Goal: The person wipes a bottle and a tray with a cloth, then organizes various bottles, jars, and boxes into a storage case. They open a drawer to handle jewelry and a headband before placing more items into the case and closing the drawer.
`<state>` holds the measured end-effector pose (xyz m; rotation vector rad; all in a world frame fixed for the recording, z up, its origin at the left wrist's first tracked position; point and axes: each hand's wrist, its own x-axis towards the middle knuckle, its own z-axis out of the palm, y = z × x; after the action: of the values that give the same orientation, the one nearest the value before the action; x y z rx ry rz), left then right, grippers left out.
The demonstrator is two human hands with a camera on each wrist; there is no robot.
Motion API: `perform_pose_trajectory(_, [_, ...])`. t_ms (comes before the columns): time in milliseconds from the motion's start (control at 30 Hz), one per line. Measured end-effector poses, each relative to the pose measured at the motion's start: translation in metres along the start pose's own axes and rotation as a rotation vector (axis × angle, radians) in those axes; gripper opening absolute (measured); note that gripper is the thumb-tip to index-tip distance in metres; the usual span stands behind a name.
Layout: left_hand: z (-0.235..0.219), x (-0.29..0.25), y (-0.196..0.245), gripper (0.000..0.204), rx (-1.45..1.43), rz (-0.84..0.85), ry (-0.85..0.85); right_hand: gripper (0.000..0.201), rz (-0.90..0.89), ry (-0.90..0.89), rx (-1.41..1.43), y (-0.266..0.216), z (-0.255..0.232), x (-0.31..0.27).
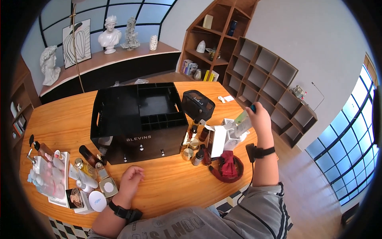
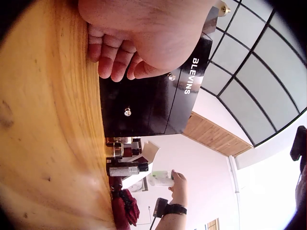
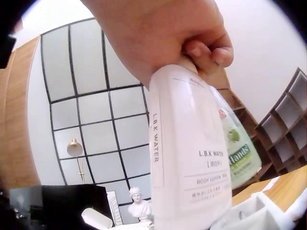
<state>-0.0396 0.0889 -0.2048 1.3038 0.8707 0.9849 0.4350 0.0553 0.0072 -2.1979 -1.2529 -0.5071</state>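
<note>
My right hand [image 1: 260, 116] is raised over the table's right side, its fingers curled round the neck of a white body lotion bottle [image 3: 187, 143]. A clear bottle with a green apple label [image 3: 243, 153] hangs behind it in the same grip, its top hidden by the hand. Below them stand an open white box [image 1: 217, 141] and a white container [image 3: 259, 213]. My left hand [image 1: 130, 181] is low over the table in front of the black BLEVINS organizer [image 1: 115, 147], fingers loosely bent and holding nothing.
Several small cosmetic bottles [image 1: 197, 157] cluster right of the organizer, beside a dark red headband with a bow [image 1: 229, 165]. A black mesh bag [image 1: 199, 104] sits behind them. At left are more toiletries [image 1: 85, 179] and a white tray [image 1: 63, 191] of bottles.
</note>
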Motion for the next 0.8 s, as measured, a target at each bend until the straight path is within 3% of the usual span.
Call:
perform_pose_trajectory(67, [-0.001, 0.0, 0.0, 0.017, 0.0, 0.0, -0.003, 0.037, 0.018, -0.148, -0.071, -0.015, 0.009, 0.01])
perform_pose_trajectory(200, [-0.002, 0.0, -0.002, 0.018, 0.005, -0.011, -0.002, 0.041, 0.027, -0.242, -0.122, -0.018, 0.037, 0.024])
perform_pose_trajectory(600, [0.0, -0.001, -0.001, 0.017, -0.011, -0.018, -0.007, 0.044, 0.131, -0.377, 0.035, -0.017, 0.029, 0.036])
perform_pose_trajectory(800, [0.0, -0.002, 0.002, 0.019, 0.018, -0.039, 0.001, 0.041, 0.015, -0.422, 0.144, -0.007, 0.036, 0.039])
